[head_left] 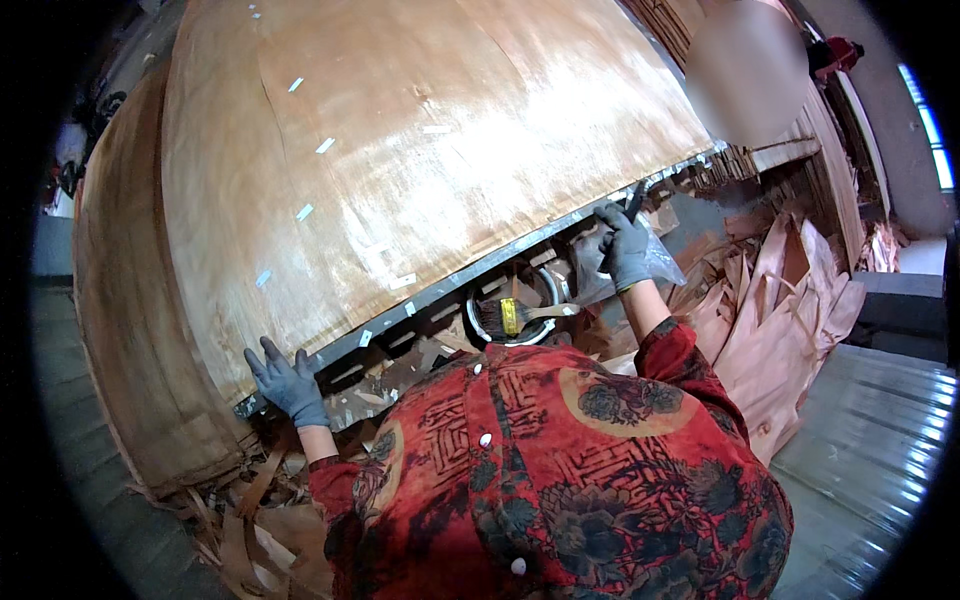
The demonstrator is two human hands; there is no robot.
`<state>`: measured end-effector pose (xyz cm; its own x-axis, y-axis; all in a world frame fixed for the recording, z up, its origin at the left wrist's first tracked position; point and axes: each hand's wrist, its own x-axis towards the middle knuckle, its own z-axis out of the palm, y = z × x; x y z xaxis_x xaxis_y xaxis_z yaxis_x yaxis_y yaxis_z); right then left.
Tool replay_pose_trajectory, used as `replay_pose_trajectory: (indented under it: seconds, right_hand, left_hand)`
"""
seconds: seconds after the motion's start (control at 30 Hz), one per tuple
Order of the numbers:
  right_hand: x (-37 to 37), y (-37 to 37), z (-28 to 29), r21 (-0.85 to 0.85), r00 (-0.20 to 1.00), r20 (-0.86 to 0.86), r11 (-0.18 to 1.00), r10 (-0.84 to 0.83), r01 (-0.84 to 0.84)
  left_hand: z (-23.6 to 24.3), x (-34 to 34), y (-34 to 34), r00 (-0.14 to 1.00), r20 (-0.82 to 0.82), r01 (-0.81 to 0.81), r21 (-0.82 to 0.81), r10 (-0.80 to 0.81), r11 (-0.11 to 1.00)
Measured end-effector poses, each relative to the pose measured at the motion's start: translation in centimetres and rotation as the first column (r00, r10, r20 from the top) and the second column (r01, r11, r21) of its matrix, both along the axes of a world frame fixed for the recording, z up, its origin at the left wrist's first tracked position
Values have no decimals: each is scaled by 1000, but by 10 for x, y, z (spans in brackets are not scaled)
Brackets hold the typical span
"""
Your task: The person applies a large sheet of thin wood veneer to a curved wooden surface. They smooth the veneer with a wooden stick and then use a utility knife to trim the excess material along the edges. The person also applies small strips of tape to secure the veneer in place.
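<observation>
A broad, light-brown wood veneer sheet point(400, 130) lies before me, with short pale tape strips point(304, 213) stuck on it. Grey gloves cover both hands. My left hand point(287, 385) rests at the sheet's near left corner, fingers spread. Farther right along the near edge, my right hand point(624, 248) is closed round a slim black tool point(636, 203), whose exact kind I cannot make out. A clear plastic bag point(662, 262) hangs beside that hand. Below the edge, a brush with a yellow band point(512, 316) lies across a round, white-rimmed container point(482, 322).
A metal strip point(470, 258) runs under the sheet's near edge. Torn veneer scraps point(780, 330) are heaped at the right, more point(265, 540) at the lower left. A darker veneer sheet point(125, 290) droops at the left. Corrugated panels point(870, 450) lie at the lower right.
</observation>
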<state>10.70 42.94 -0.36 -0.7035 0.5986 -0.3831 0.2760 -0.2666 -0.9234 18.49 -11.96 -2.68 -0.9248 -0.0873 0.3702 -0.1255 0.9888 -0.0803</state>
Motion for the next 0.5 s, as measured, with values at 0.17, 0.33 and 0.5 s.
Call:
replay_pose_trajectory:
  seconds: [0.17, 0.33, 0.5]
  right_hand:
    - [-15, 20, -3, -360, 990, 97, 924, -102, 131]
    - [-28, 35, -11, -550, 993, 78, 827, -88, 117]
    - [-47, 34, -10, -642, 995, 49, 760, -91, 102]
  left_hand:
    - [29, 11, 34, 982, -180, -6, 292, 61, 956]
    - [43, 31, 61, 959, -93, -128, 699, 267, 704]
    - [52, 31, 124, 878, 230, -146, 964, 420, -223]
